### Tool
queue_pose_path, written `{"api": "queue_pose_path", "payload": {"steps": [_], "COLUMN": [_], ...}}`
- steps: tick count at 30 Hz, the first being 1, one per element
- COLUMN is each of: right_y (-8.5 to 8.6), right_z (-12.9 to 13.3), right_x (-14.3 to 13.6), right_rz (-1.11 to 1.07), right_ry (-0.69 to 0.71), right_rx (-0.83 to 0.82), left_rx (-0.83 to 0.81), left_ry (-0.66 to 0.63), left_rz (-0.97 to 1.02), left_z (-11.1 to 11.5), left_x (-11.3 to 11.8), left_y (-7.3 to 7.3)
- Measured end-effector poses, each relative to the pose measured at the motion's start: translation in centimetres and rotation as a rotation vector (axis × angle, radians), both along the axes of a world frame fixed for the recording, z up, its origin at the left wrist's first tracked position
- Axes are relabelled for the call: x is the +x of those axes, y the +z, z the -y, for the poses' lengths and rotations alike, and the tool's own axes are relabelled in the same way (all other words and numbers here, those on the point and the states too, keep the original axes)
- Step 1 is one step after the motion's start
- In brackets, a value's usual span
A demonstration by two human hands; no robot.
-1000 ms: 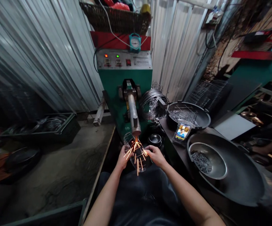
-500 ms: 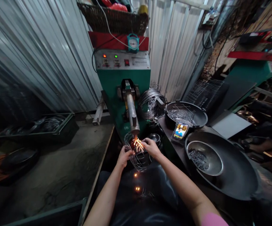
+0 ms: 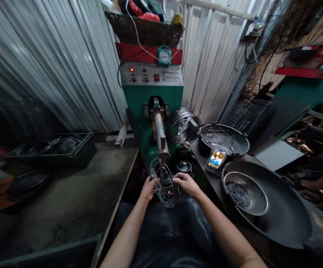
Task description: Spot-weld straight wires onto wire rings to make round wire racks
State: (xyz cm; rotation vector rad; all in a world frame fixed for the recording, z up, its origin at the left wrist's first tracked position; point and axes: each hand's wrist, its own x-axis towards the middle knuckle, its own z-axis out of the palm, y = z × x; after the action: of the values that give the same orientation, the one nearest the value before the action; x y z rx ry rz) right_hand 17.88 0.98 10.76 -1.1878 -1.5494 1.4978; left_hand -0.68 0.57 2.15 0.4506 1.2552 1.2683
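L grip (image 3: 149,188) held wire basket (image 3: 164,194) by its side; R grip (image 3: 187,184) was nr its edge, cdn't tell if closed. Basket looked light, stiffish; rim prob. best hold.

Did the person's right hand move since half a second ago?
Yes, a little: judged against the green machine, the right hand is now slightly lower in the picture.
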Motion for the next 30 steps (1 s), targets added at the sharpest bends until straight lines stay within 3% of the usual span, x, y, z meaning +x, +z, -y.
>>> {"api": "queue_pose_path", "payload": {"steps": [9, 15, 20, 25, 30], "right_y": [0.3, -0.4, -0.5, -0.2, 0.1], "right_z": [-2.4, -1.3, 0.1, -1.3, -1.5], "right_x": [-1.9, -1.3, -0.3, -1.4, -1.7], "right_rz": [0.048, -0.026, 0.041, 0.046, 0.02], "right_ry": [-0.02, -0.044, 0.007, -0.016, -0.034], "right_rx": [0.083, 0.014, -0.025, 0.06, 0.01], "left_rx": [-0.077, -0.109, -0.141, -0.205, -0.259], "left_ry": [0.002, -0.013, 0.007, 0.02, -0.015], "left_rz": [0.033, 0.06, 0.085, 0.122, 0.169], "left_z": [-0.7, -0.3, -0.2, -0.9, -1.0], "left_x": [-0.5, -0.1, 0.0, -0.2, 0.3], "left_y": [0.1, -0.2, -0.1, 0.4, 0.2]}}
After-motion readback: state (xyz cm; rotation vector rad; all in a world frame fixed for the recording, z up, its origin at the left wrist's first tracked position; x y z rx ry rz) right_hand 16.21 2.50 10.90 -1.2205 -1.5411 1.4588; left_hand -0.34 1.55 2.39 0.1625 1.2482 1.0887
